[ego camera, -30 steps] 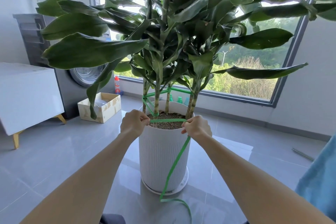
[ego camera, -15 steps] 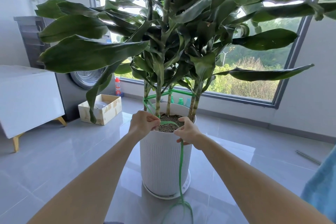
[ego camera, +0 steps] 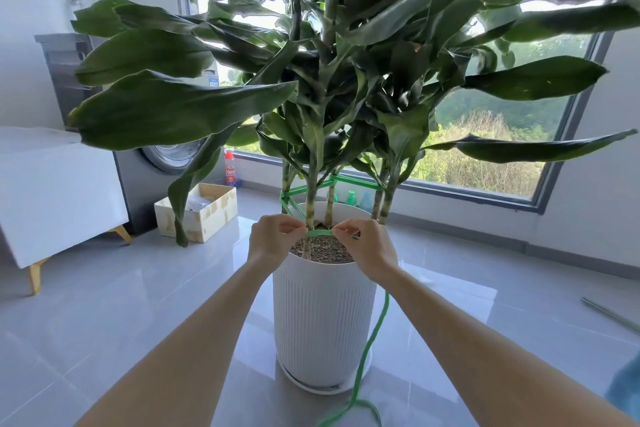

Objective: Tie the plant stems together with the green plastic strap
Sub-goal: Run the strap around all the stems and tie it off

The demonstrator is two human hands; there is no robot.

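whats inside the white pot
Dark soil with several plant stems rising from it. The left hand and right hand, pinching the green strap, cover the soil's near edges.

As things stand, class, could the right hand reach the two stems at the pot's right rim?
Probably yes: the right hand sits just in front of those stems, with nothing between them, though it is pinching the strap.
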